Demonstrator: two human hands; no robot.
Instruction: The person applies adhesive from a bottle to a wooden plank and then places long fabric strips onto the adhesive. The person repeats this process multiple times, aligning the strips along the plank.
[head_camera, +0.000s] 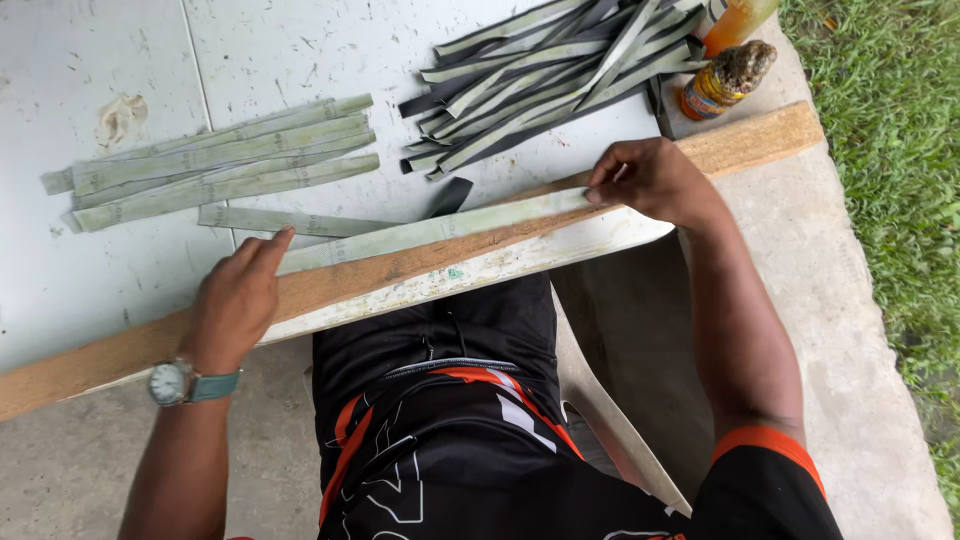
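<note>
- Far left on the white table I see a stack of pale green strips, laid flat and roughly parallel, with one loose strip just below them.
- My left hand rests on the wooden plank that runs along the table's near edge. The fingers are held together and extended, the fingertips pressing down on the left end of a long pale strip. A wristwatch with a teal band sits on that wrist.
- The long pale strip lies lengthwise on top of the plank, spanning between both hands. It looks thin, light and flexible, more like a band of leaf or cut sheet than anything stiff. I judge it would bow or slide if gripped in the middle, so holding it at the two ends, flat against the plank, seems the safest grip.
- Behind the strip, a short dark piece lies on the table.
- My right hand pinches the strip's right end, thumb and fingers closed on it against the plank.
- Upper right, a pile of darker strips fans out, and beside it stand a small brown bottle and an orange container.
- Grass borders the concrete on the right.
</note>
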